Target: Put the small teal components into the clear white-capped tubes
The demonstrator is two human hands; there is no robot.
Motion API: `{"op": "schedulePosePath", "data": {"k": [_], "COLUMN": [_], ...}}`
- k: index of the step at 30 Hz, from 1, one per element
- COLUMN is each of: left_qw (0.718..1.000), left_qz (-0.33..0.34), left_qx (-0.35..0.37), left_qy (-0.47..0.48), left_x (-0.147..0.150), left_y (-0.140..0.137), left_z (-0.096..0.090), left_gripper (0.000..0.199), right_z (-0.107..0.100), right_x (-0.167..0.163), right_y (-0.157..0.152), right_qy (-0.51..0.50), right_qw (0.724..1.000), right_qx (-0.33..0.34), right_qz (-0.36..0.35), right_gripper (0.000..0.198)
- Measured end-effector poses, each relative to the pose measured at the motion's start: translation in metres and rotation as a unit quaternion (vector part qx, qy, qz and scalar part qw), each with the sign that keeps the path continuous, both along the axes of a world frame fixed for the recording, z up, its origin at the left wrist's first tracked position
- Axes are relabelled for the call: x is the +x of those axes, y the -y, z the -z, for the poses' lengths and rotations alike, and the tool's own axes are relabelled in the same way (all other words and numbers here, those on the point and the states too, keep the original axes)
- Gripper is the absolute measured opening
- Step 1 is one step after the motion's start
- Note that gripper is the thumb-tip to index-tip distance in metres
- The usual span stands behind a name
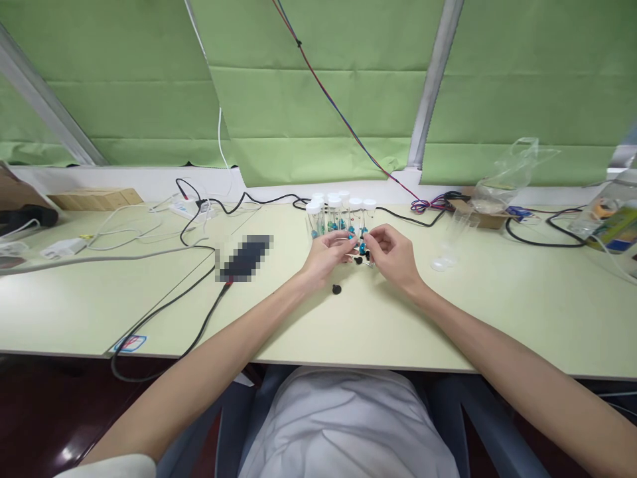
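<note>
My left hand (pixel 326 257) is closed in a pinch in front of a cluster of clear tubes (pixel 334 216) with white caps and small blue pieces inside. A small blue bit (pixel 352 239) shows at its fingertips; whether it is held or stands behind them I cannot tell. Facing it, my right hand (pixel 397 257) is also pinched, its fingertips close to a blue piece (pixel 362 249). What it grips is too small to make out. Small black knob-like pieces lie below the fingers, one black piece (pixel 358 260) between the hands and another black piece (pixel 337 289) nearer me.
Left of my hands lies a blurred-out dark device (pixel 245 257) with a black cable (pixel 202 325). Clear empty tubes (pixel 448 249) lie to the right, before a cardboard box (pixel 485 216) with a plastic bag (pixel 507 179). Cables and a power strip (pixel 192 207) run along the back.
</note>
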State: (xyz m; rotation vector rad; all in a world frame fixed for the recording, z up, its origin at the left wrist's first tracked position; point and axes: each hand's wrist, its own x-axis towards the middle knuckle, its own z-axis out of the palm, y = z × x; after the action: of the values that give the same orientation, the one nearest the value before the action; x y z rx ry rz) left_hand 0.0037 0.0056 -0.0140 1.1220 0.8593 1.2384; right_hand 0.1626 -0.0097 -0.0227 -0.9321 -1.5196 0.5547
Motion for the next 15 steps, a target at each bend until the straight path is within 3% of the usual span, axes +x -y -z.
{"op": "schedulePosePath", "data": {"k": [15], "left_qw": [0.99], "left_qz": [0.017], "left_qx": [-0.053], "left_qy": [0.129], "left_x": [0.0086], "left_y": [0.004], "left_z": [-0.0059], "left_gripper": [0.014], "right_z": [0.0056], "right_x": [0.0003], "right_y": [-0.0012], "right_qy": [0.011], "right_qw": [0.999], "right_qx": [0.012], "right_qz": [-0.031], "right_gripper": [0.032]}}
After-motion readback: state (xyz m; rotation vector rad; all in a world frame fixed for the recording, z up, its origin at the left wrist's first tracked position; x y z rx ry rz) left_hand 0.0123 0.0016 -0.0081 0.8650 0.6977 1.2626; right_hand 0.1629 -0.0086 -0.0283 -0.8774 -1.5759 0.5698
